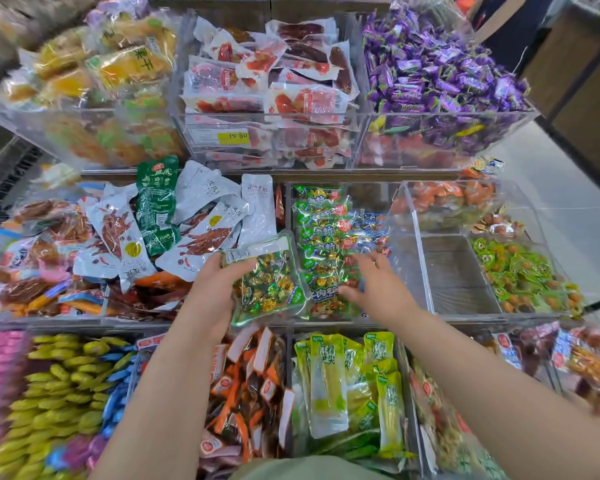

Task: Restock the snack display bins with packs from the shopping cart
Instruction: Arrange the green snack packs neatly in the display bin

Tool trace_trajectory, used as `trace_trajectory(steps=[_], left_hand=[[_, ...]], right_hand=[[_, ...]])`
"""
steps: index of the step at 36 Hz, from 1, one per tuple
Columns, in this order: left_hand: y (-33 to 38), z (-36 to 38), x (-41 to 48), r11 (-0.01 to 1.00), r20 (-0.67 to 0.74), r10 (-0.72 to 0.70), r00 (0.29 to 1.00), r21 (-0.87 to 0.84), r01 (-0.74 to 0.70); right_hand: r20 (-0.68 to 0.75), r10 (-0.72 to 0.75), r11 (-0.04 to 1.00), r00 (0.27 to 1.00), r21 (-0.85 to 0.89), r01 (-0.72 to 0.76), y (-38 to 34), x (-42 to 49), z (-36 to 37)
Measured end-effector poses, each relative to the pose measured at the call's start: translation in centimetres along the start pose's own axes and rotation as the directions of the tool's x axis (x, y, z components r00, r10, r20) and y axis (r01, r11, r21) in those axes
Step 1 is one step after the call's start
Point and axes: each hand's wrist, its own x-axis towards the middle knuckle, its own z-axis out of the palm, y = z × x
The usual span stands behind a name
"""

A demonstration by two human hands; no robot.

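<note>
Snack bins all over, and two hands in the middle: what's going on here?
Someone is restocking snacks. The left hand grips a clear pack of foil-wrapped candies above the middle-row bin, which already holds matching green packs. The right hand reaches open onto those packs.

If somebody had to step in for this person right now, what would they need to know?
Left hand: grips one candy pack, held at the front of the middle-row bin.
Right hand: open, fingers reaching onto the matching packs stacked in that bin.
Done: the bin already holds a row of the same green packs.
Left: lay the held pack in with them, then fetch more. The cart is not in view, so how many packs remain cannot be told.
</note>
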Motion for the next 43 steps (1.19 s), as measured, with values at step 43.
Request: trace_trajectory(steps=[43], left_hand=[[-4.7,9.1,2.6,-0.553,0.671,0.099,0.735,0.651,-0.52]], right_hand=[[0.271,-0.034,0.562,0.962,0.801,-0.206,2.5,2.2,0.6]])
